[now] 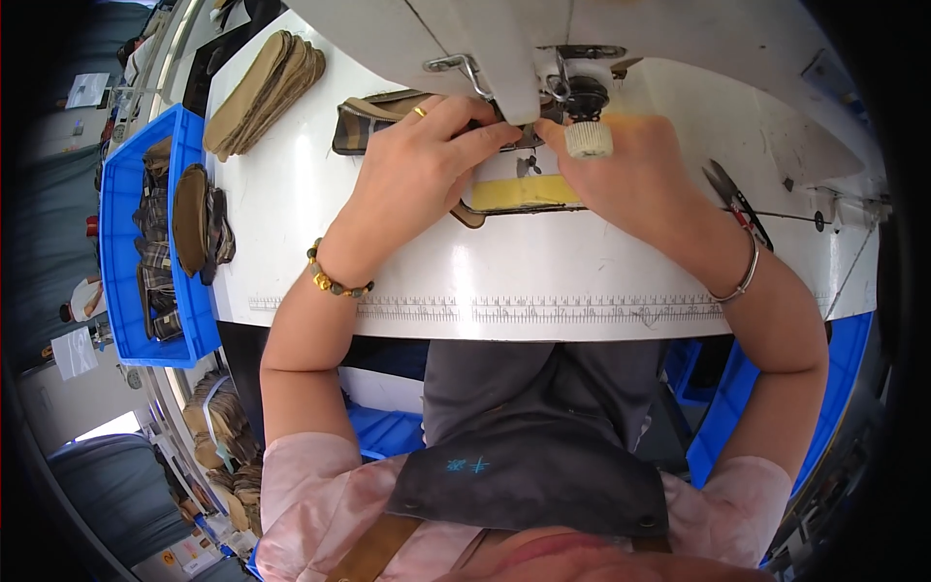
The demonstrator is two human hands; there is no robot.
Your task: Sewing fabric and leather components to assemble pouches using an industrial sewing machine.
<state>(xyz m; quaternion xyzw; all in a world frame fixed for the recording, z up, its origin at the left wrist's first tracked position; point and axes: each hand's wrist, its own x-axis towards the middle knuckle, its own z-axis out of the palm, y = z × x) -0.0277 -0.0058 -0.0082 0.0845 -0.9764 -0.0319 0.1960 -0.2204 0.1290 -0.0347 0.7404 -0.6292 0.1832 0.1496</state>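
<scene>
My left hand presses with curled fingers on a dark zippered plaid fabric piece at the needle area of a white sewing machine. My right hand is on the same work from the right, fingertips close by the presser foot, which my fingers partly hide. A yellow strip on the machine bed lies between my hands, with a dark tan-edged strip along its lower side. Dark-handled scissors lie just right of my right wrist.
Stacked tan pieces lie at the table's back left. A blue bin of plaid pieces, with tan pieces at its side, stands left. More blue bins sit below the right edge. A co-worker is at the far left.
</scene>
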